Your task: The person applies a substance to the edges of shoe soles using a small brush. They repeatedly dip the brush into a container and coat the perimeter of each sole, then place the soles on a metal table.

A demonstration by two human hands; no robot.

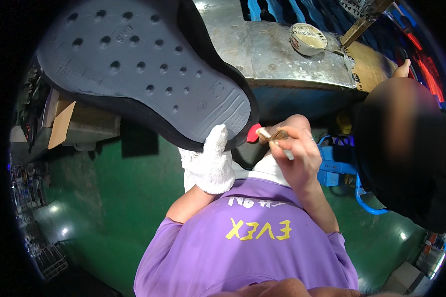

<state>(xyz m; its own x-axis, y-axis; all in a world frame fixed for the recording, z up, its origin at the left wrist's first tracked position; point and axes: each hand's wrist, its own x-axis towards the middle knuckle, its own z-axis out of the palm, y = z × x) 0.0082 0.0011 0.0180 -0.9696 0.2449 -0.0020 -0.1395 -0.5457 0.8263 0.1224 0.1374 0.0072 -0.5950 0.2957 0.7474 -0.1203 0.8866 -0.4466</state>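
A large black shoe with a grey sole (148, 62) fills the upper left, its dimpled underside turned up toward me. My left hand (210, 166), in a white knitted glove, grips the shoe's near end, the thumb lying over the sole's edge. At that same end a red tab (253, 133) sticks out to the right. Bare fingers of my right hand (299, 152) pinch a small brush (277, 135) with a brown handle and whitish tip. That tip is right beside the red tab; whether they touch, I cannot tell.
On the metal-topped bench (228, 47) ahead stands a bowl (308, 40) with cream-coloured contents. A person in a dark cap (406, 133) is close at right, near a blue stool (334, 168). At left stands an open cardboard box (64, 123) above the green floor (94, 198).
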